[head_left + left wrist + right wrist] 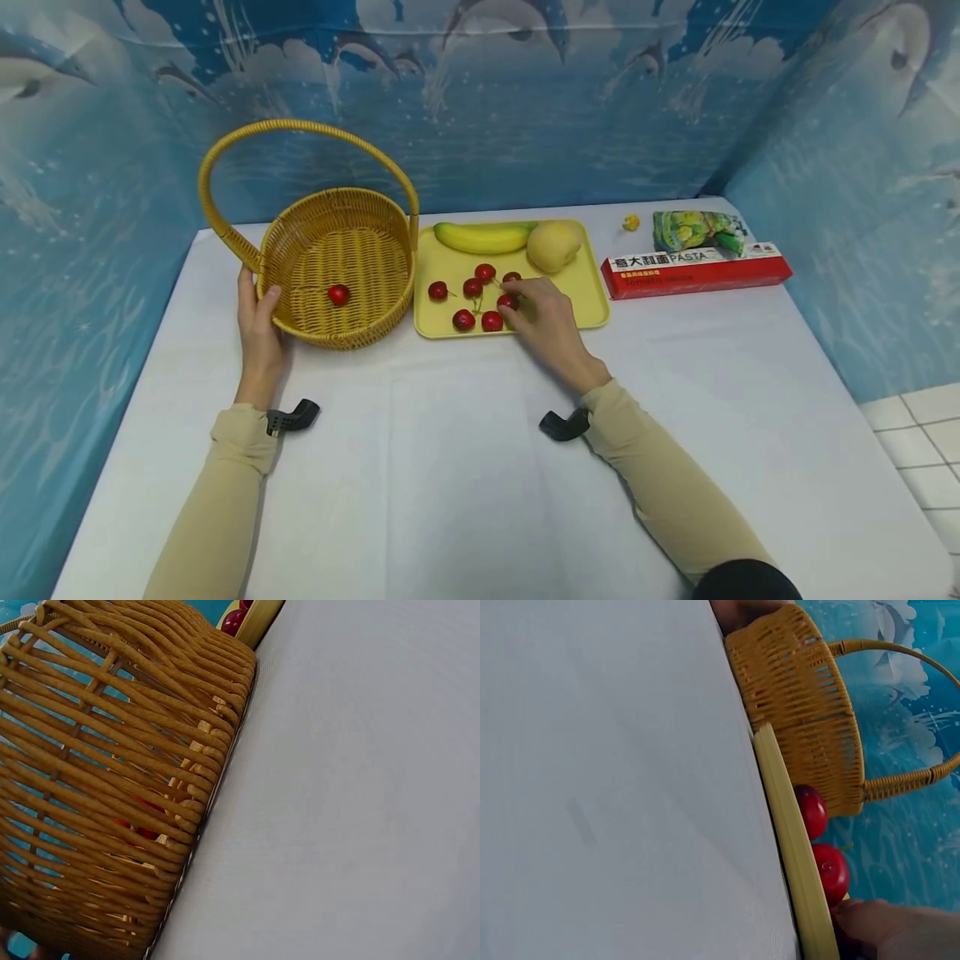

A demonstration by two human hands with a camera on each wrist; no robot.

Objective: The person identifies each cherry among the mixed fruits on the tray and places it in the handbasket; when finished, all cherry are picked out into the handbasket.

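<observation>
A yellow wicker basket [345, 329] with a tall hooped handle stands at the left, one red cherry [338, 294] lying inside it. My left hand [259, 333] grips the basket's left side, thumb over the rim and fingers outside. To the basket's right lies a yellow tray [592, 300] with several more cherries [463, 320], some with stems. Over the tray's front part, my right hand [550, 327] pinches a cherry [507, 302] between thumb and fingers. In the right wrist view the fingertips [862, 919] are low at the tray's edge, and the pinched cherry is mostly hidden.
A banana [483, 238] and a round yellow fruit [553, 246] lie at the tray's back. Further right are a red pasta box [697, 273], a green packet [693, 229] partly on it, and a small yellow piece [631, 222]. A dolphin-print curtain [525, 125] backs the white table [450, 467].
</observation>
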